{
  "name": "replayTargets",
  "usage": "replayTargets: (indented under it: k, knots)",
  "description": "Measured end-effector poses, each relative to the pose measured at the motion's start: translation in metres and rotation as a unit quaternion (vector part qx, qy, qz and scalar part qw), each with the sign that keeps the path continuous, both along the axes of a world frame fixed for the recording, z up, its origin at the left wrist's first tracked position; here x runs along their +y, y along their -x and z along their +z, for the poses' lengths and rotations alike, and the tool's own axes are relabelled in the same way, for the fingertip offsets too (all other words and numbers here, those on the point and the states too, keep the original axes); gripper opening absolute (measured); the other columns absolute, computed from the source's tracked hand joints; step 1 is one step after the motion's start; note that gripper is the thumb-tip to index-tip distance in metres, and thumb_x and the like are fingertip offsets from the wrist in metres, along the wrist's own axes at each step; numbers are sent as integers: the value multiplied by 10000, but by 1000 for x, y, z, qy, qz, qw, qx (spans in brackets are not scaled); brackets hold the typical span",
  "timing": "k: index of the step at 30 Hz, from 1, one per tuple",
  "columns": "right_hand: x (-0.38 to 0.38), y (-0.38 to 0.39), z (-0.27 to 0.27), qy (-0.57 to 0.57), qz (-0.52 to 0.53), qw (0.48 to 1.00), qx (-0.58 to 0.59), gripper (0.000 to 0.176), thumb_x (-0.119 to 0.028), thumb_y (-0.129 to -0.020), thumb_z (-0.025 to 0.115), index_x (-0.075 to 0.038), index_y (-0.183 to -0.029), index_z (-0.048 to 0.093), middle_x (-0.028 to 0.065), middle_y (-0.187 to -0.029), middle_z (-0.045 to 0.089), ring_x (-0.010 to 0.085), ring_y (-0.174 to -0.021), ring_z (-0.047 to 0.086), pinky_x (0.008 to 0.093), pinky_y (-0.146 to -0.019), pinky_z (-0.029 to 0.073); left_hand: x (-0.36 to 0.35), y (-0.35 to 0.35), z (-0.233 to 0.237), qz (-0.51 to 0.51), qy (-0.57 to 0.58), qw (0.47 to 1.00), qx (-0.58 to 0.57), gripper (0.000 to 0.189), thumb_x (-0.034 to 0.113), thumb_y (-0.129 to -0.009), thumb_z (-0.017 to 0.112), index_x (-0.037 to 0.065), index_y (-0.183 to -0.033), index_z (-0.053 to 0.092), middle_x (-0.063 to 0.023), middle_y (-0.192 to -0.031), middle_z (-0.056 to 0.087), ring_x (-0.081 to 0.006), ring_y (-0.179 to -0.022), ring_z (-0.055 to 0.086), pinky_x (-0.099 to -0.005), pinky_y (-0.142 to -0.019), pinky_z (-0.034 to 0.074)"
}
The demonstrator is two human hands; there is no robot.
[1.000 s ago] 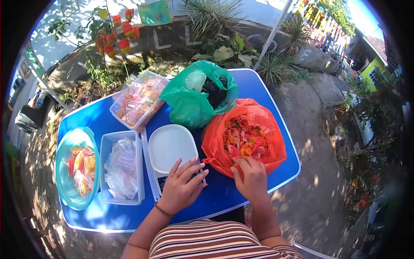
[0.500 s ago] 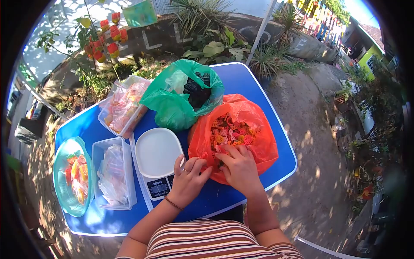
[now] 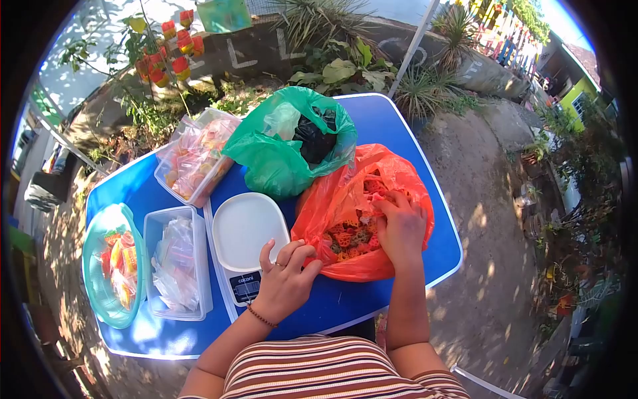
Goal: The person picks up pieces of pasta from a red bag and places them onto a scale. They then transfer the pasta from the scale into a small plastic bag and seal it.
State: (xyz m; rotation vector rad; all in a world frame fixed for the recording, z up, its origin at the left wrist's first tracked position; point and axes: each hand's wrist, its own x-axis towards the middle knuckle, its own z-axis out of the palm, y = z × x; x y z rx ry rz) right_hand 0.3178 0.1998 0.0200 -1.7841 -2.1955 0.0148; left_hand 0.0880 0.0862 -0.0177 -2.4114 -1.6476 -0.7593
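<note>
A red plastic bag (image 3: 359, 266) stands on the right of the table, its mouth open over small, lacy, flower-like pieces (image 3: 349, 238) in orange, yellow and pink. My left hand (image 3: 287, 274), with a ring on one finger, pinches the bag's left edge between thumb and fingers. Inside the mouth, toward the right, is my right hand (image 3: 403, 228). Its fingers are bent among the pieces and the film; the fingertips are partly hidden, so what they hold cannot be made out. Left of the bag is a kitchen scale (image 3: 245, 287) with a white square tray (image 3: 249, 231) on top.
Behind the scale sits a green plastic bag (image 3: 266, 163) containing a black bag (image 3: 316, 139). Farther left are a clear tub (image 3: 193, 153) of packed snacks, another tub (image 3: 207, 266) of plastic bags, and a teal basket (image 3: 92, 266) of packets. All stand on the blue table (image 3: 435, 233).
My right hand has moved right and up within the red bag, uncovering darker orange pieces at the front. The left hand stays at the bag's edge. The view has shifted slightly.
</note>
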Motion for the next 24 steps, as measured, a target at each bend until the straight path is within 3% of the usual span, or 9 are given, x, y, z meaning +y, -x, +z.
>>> replayTargets:
  k: [2,5,8,11,17,23,24]
  knots:
    - [-2,10,5,-25,-24,998,-43,308,-186,-810,762,-169,-1118,764,38,-1329,650,283,-1201,593,472,-1007,409,1,0,-3,0,-3,1000,-6,125,156,-823,746,232,-913,702,53,-1144,594,-164,-1260,528,-556,-1180,166]
    - [1,30,-12,-62,100,993,18,335,-187,-832,738,-152,-1165,738,69,-1302,654,302,-1219,598,501,-1108,361,1,0,-2,-3,-5,1000,-8,122,152,-827,743,236,-903,701,59,-1144,596,-160,-1257,531,-557,-1180,167]
    - [-10,60,-18,36,148,987,-58,349,-239,-851,722,-136,-1184,728,81,-1330,624,302,-1309,546,591,-1175,284,2,-1,-1,-4,-12,1000,-3,116,155,-830,742,244,-893,702,70,-1141,599,-152,-1255,532,-557,-1182,166]
    - [-20,58,-28,50,176,983,-25,326,-233,-877,697,-137,-1187,728,66,-1337,634,290,-1339,533,632,-1203,224,4,-2,1,-1,-22,1000,-4,106,164,-837,736,252,-887,704,80,-1131,598,-144,-1249,535,-557,-1184,163]
    - [-45,23,-6,68,219,973,18,295,-146,-895,662,-167,-1176,748,32,-1248,697,237,-1291,580,569,-1203,273,4,1,1,-44,-26,998,21,62,186,-876,709,244,-894,709,72,-1271,642,-150,-1303,521,-568,-1197,132]
    - [-45,5,12,151,244,950,127,232,-74,-871,692,-54,-1089,767,141,-1141,733,314,-1112,685,430,-1023,511,5,-3,3,-14,31,999,38,36,207,-903,693,226,-934,699,11,-1450,613,-207,-1417,470,-592,-1198,106]
    - [-43,3,13,145,220,950,168,217,-76,-875,686,-48,-1074,768,153,-1123,731,334,-1089,685,446,-1014,510,4,-4,3,-5,41,998,41,34,209,-907,692,223,-937,695,0,-1460,607,-221,-1428,463,-595,-1197,105]
